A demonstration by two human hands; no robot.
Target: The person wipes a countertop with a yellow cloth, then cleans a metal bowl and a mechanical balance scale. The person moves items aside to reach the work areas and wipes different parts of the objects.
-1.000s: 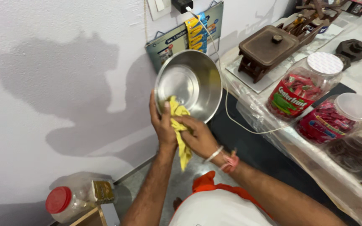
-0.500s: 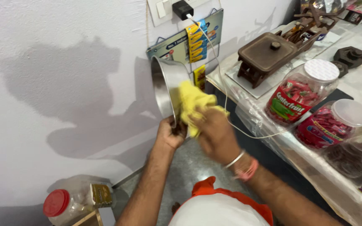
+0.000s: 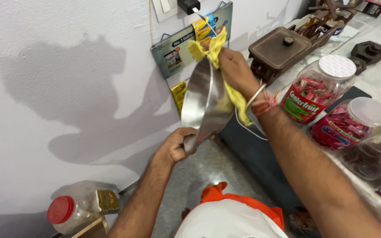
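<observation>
You hold the steel bowl [image 3: 206, 103] on edge in front of the white wall [image 3: 45, 53], well above the floor and left of the bench [image 3: 375, 75]. Your left hand [image 3: 175, 145] is clamped on its lower rim. Your right hand [image 3: 234, 70] sits at the upper rim, closed on a yellow cloth [image 3: 212, 46] pressed against the bowl. Two clear candy jars [image 3: 318, 88] stand on the bench beside your right forearm.

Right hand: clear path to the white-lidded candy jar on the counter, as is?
Probably yes, but not freely: the right hand is up at the steel bowl holding a yellow cloth. The jar stands just beside that forearm, nothing between them.
</observation>
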